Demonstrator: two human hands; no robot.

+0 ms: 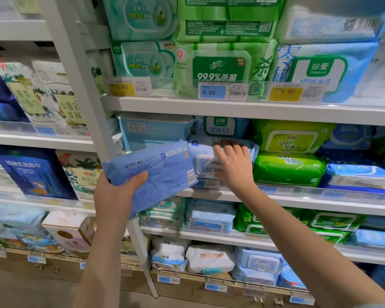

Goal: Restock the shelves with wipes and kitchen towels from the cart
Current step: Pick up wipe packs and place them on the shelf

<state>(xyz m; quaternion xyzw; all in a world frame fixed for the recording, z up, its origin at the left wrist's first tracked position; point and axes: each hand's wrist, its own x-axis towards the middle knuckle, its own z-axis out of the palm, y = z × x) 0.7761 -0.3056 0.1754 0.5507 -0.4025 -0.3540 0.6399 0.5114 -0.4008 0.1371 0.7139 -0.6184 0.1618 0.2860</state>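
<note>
Wipes pack [156, 172], back side up, sits gripped in the left hand [118, 190] at nine o'clock of the shelved pack [205, 164], which the right hand [233, 165] presses with spread fingers, likely clearing room.

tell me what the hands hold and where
The left hand grips a blue wipes pack by its near end. The right hand rests on a shelf pack, gripping nothing.

Bright, even store light; edges bowed and blurred.
</note>
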